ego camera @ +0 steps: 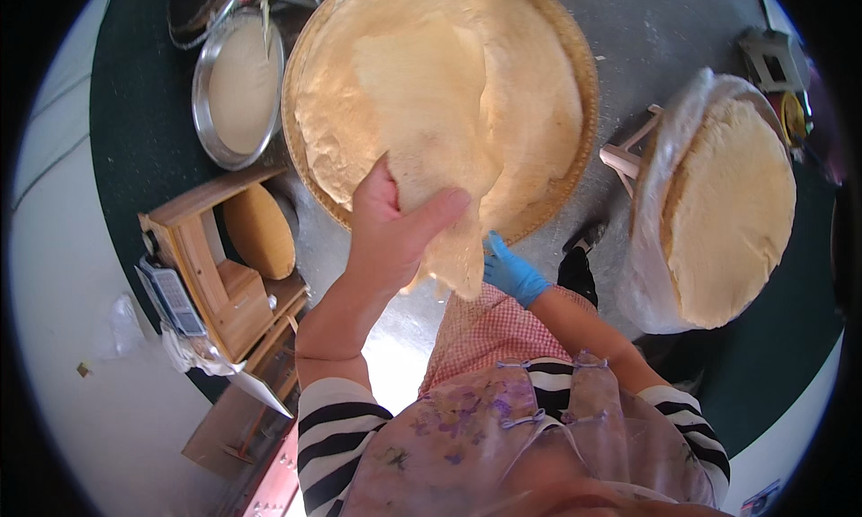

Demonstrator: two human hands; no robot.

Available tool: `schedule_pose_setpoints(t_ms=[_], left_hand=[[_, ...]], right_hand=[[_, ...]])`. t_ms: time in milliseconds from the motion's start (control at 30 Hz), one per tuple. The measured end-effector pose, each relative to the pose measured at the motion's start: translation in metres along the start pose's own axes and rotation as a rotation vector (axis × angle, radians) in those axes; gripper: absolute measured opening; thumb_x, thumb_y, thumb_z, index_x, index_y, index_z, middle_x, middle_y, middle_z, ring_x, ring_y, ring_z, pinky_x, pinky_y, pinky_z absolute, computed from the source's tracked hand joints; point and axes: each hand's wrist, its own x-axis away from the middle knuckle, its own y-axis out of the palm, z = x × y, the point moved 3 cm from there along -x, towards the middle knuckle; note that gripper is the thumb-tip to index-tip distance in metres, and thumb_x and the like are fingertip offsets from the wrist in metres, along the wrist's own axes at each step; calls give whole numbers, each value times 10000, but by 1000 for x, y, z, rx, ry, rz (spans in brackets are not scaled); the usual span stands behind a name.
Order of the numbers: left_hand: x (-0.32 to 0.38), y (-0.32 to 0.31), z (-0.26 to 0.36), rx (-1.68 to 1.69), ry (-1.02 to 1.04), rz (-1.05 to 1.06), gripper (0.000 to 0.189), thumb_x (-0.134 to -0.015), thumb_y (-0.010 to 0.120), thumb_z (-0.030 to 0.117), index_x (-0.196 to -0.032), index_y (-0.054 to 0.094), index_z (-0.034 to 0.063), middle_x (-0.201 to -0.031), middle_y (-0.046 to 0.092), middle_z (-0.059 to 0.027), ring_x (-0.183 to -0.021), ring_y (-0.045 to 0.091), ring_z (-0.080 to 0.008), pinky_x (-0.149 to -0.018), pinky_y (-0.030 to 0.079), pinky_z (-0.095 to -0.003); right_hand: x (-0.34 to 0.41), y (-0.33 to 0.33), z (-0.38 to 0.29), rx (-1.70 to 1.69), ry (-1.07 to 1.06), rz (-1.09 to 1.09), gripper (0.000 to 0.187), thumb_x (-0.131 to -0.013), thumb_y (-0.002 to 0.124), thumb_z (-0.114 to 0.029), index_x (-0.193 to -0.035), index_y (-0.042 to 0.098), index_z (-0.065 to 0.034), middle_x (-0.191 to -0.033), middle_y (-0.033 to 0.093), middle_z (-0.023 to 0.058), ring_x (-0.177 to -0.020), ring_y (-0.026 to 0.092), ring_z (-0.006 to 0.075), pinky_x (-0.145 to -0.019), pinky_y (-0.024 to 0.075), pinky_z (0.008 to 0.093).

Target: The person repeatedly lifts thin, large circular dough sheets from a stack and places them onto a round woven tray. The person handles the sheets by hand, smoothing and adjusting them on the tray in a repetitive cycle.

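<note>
My bare left hand point(411, 224) holds a thin, pale, floppy sheet point(438, 113), apparently flatbread, thumb on top. The sheet spreads forward over a large round woven tray point(587, 106), and its torn near end hangs below my hand. A broad, uneven layer of similar pale flatbread point(532, 79) fills the tray. Wearing a blue glove, my right hand point(513, 269) is at the tray's near rim, right of the hanging end; whether its fingers grip the rim cannot be told.
At right, a second round tray with pale flatbread point(731, 214) has clear plastic point(650, 234) around it, beside a stool point(626, 156). A metal basin of pale batter or flour point(244, 86) stands at left, above a wooden cabinet point(215, 281). A person's dark shoe point(592, 234) shows between the trays.
</note>
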Motion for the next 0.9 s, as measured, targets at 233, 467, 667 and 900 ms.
schedule_pose_setpoints(t_ms=[233,467,667,900], left_hand=[[68,163,58,130,166,6,446,-922,447,248,-1301,406,16,-1258,504,-126,-1155,500,-229,-974,411,-361],[89,357,80,529,226,-534,416,-943,427,338,-1184,520,12,-1135,577,-100,-1042,563,-225,-902,450,-369],[80,493,84,520,603,-624,402,-932,411,338,-1140,547,22,-1101,601,-105,-1024,581,-245,-897,462,-397],[73,511,106,448,978,-434,457,-903,451,348,-1154,523,-26,-1171,562,-146,-1074,552,-298,-925,445,-435]], right_hand=[[89,52,-18,-112,-212,-367,666,-867,467,-587,-1338,385,-124,-1367,416,119,-1154,477,248,-1011,362,359],[256,78,-88,-192,-490,-796,807,-855,411,-642,-1398,293,-57,-1368,417,113,-1219,434,237,-1032,341,377],[374,-6,-212,50,-1303,-428,476,-963,409,-342,-1347,374,-64,-1254,514,87,-1110,519,195,-956,427,339],[589,-103,-323,225,-1706,-227,514,-917,535,-214,-1358,368,-9,-1331,464,78,-1172,483,180,-1019,361,293]])
